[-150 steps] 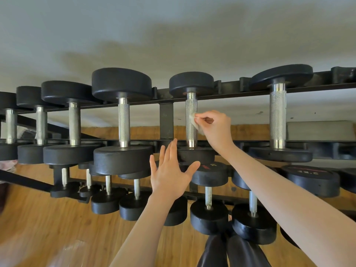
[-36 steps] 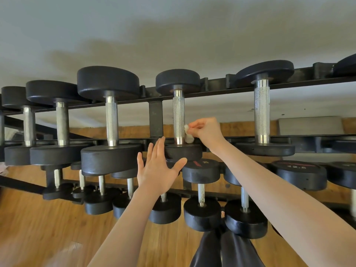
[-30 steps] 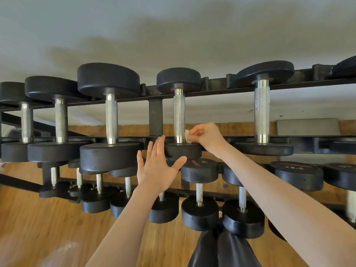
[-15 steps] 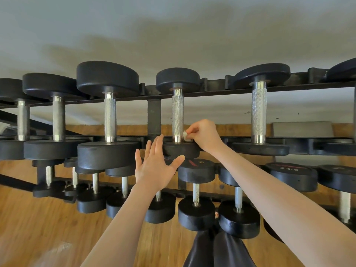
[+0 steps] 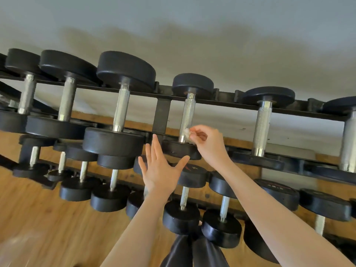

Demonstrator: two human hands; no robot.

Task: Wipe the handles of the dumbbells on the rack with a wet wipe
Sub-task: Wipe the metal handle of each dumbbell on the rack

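Observation:
A black rack [image 5: 161, 114] carries rows of black dumbbells with knurled steel handles. My right hand [image 5: 208, 145] pinches a small balled white wet wipe [image 5: 187, 132] against the lower end of the middle dumbbell's handle [image 5: 187, 116]. My left hand [image 5: 159, 168] is spread open with straight fingers, its fingertips against the near black head [image 5: 179, 150] of that same dumbbell. Other top-row handles stand to the left [image 5: 120, 110] and to the right [image 5: 263, 126].
A lower rack row holds smaller dumbbells [image 5: 181, 218] just below my arms. Wooden floor [image 5: 48, 218] spreads to the lower left. A grey wall [image 5: 192, 35] is behind the rack. My dark trouser legs [image 5: 192, 251] show at the bottom.
The view has tilted and swung, so the rack now slopes down to the right. My right hand stays at the lower end of the same handle with the wipe. My left hand has not left the dumbbell head.

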